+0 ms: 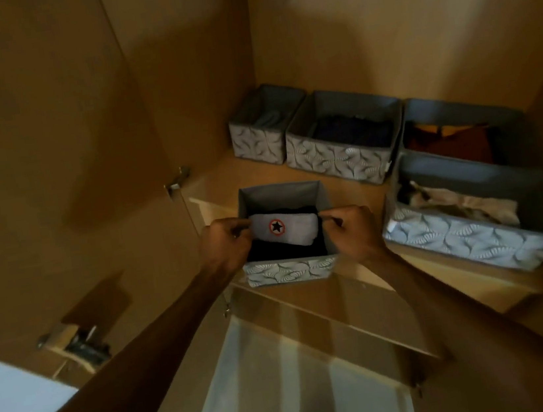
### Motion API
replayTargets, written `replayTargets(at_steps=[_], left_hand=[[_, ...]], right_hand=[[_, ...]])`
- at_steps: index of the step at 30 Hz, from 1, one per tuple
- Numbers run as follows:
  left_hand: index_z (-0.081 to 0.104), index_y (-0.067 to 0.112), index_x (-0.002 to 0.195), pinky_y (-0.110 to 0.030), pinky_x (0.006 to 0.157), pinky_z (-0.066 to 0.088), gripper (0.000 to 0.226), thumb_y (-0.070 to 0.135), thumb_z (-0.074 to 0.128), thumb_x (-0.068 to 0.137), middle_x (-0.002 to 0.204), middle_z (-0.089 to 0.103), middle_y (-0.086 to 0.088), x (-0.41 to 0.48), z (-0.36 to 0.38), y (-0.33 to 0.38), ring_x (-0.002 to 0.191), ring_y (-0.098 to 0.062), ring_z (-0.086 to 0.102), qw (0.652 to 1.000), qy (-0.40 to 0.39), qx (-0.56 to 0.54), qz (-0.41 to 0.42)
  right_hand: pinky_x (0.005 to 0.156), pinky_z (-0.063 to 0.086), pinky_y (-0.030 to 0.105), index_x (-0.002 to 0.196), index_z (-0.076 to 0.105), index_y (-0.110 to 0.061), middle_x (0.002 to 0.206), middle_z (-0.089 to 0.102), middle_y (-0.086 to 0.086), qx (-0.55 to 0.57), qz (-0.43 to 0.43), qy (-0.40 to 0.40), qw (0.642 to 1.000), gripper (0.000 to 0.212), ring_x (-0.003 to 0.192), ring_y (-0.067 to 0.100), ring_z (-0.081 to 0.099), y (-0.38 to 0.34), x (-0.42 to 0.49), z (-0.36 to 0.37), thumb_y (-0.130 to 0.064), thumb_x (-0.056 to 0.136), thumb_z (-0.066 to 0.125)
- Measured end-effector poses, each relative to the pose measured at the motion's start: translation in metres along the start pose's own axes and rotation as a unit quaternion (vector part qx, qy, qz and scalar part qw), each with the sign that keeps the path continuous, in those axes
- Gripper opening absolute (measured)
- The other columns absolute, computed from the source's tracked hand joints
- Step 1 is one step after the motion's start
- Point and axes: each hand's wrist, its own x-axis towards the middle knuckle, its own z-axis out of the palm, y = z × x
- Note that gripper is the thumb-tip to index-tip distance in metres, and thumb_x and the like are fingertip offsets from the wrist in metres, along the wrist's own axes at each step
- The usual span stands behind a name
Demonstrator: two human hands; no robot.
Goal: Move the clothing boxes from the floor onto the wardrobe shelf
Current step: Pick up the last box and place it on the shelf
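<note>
A: The wardrobe shelf (357, 187) spans the brown cabinet. What sits on it?

B: Four patterned grey boxes already. The long box (467, 235) of pale cloth is at the right front, the box with rust-coloured clothes (459, 119) behind it, the wide box (343, 155) of dark clothes at the back, and a small box (260, 134) in the corner.

A: And the one being handled?

B: The front box (289, 271) rests at the shelf's edge, holding dark clothes and a grey folded garment (287, 228) with a star badge.

A: The hands?

B: The left hand (225, 243) is closed over the box's left wall, the right hand (353, 231) closed over its right wall.
</note>
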Motion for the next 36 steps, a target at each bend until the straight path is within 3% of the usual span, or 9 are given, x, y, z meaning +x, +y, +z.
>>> replayTargets(at_steps=[5, 11, 17, 19, 21, 23, 26, 30, 36], left_hand=[[0.077, 0.028, 0.099, -0.027, 0.068, 0.056, 0.024, 0.022, 0.057, 0.086, 0.09, 0.075, 0.01, 0.071, -0.012, 0.012, 0.075, -0.009, 0.067, 0.998, 0.033, 0.051, -0.009], [0.073, 0.018, 0.109, -0.034, 0.085, 0.054, 0.025, 0.014, 0.054, 0.094, 0.109, 0.073, -0.004, 0.15, -0.028, 0.011, 0.095, -0.021, 0.067, 0.994, -0.026, 0.102, 0.034], [0.064, 0.013, 0.118, -0.031, 0.066, 0.047, 0.025, 0.022, 0.053, 0.097, 0.086, 0.066, -0.009, 0.188, -0.032, 0.001, 0.076, -0.024, 0.062, 0.994, -0.069, 0.085, 0.024], [0.063, 0.012, 0.122, -0.026, 0.073, 0.044, 0.03, 0.026, 0.055, 0.097, 0.104, 0.07, -0.014, 0.194, -0.035, -0.01, 0.096, -0.03, 0.066, 0.992, -0.086, 0.079, 0.041], [0.057, 0.012, 0.132, -0.019, 0.084, 0.035, 0.038, 0.028, 0.056, 0.097, 0.13, 0.062, -0.009, 0.195, -0.04, -0.018, 0.118, -0.026, 0.058, 0.987, -0.106, 0.099, 0.065], [0.052, 0.013, 0.138, -0.017, 0.09, 0.032, 0.045, 0.029, 0.058, 0.097, 0.141, 0.053, -0.007, 0.196, -0.045, -0.026, 0.126, -0.023, 0.052, 0.982, -0.109, 0.121, 0.093], [0.047, 0.015, 0.142, -0.024, 0.097, 0.037, 0.053, 0.03, 0.062, 0.094, 0.148, 0.046, -0.008, 0.201, -0.049, -0.038, 0.128, -0.027, 0.05, 0.973, -0.099, 0.156, 0.138], [0.041, 0.019, 0.146, -0.039, 0.109, 0.039, 0.06, 0.031, 0.064, 0.092, 0.154, 0.037, -0.009, 0.206, -0.047, -0.053, 0.136, -0.029, 0.042, 0.969, -0.082, 0.185, 0.14], [0.04, 0.033, 0.141, -0.051, 0.102, 0.045, 0.061, 0.039, 0.061, 0.084, 0.157, 0.031, 0.0, 0.213, -0.041, -0.068, 0.131, -0.03, 0.047, 0.978, -0.053, 0.179, 0.089]], right_hand=[[0.071, 0.056, 0.037, 0.093, 0.076, -0.011, 0.085, 0.075, 0.01, 0.037, 0.032, 0.003, 0.999, 0.021, 0.078, 0.02, 0.068, -0.005, 0.069, 0.016, -0.009, 0.086, 0.057], [0.07, 0.047, 0.028, 0.092, 0.076, -0.011, 0.093, 0.073, 0.01, 0.034, 0.117, 0.012, 0.993, 0.023, 0.084, 0.021, 0.065, -0.012, 0.128, 0.047, -0.011, 0.088, 0.053], [0.082, 0.045, 0.032, 0.099, 0.072, -0.01, 0.107, 0.069, 0.015, 0.026, 0.241, 0.02, 0.97, 0.025, 0.1, 0.033, 0.062, -0.024, 0.169, 0.08, -0.011, 0.088, 0.05], [0.087, 0.046, 0.035, 0.107, 0.068, -0.008, 0.111, 0.067, 0.015, 0.05, 0.264, 0.006, 0.963, 0.026, 0.104, 0.035, 0.06, -0.029, 0.178, 0.089, -0.012, 0.087, 0.051], [0.096, 0.047, 0.04, 0.122, 0.062, -0.01, 0.115, 0.066, 0.014, 0.09, 0.261, -0.016, 0.961, 0.039, 0.109, 0.033, 0.06, -0.034, 0.187, 0.094, -0.017, 0.083, 0.057], [0.097, 0.049, 0.045, 0.134, 0.053, -0.014, 0.117, 0.065, 0.01, 0.124, 0.248, -0.043, 0.96, 0.058, 0.111, 0.03, 0.061, -0.036, 0.195, 0.098, -0.028, 0.078, 0.065], [0.095, 0.049, 0.034, 0.135, 0.052, -0.013, 0.116, 0.06, 0.001, 0.167, 0.221, -0.103, 0.955, 0.068, 0.111, 0.019, 0.058, -0.039, 0.202, 0.103, -0.029, 0.074, 0.079], [0.092, 0.049, 0.028, 0.125, 0.062, -0.008, 0.119, 0.065, 0.004, 0.126, 0.138, -0.142, 0.972, 0.061, 0.11, 0.019, 0.061, -0.037, 0.199, 0.109, -0.015, 0.068, 0.085], [0.096, 0.052, 0.04, 0.114, 0.068, -0.002, 0.114, 0.069, 0.014, 0.105, 0.082, -0.108, 0.985, 0.043, 0.105, 0.023, 0.066, -0.038, 0.195, 0.119, -0.004, 0.072, 0.079]])
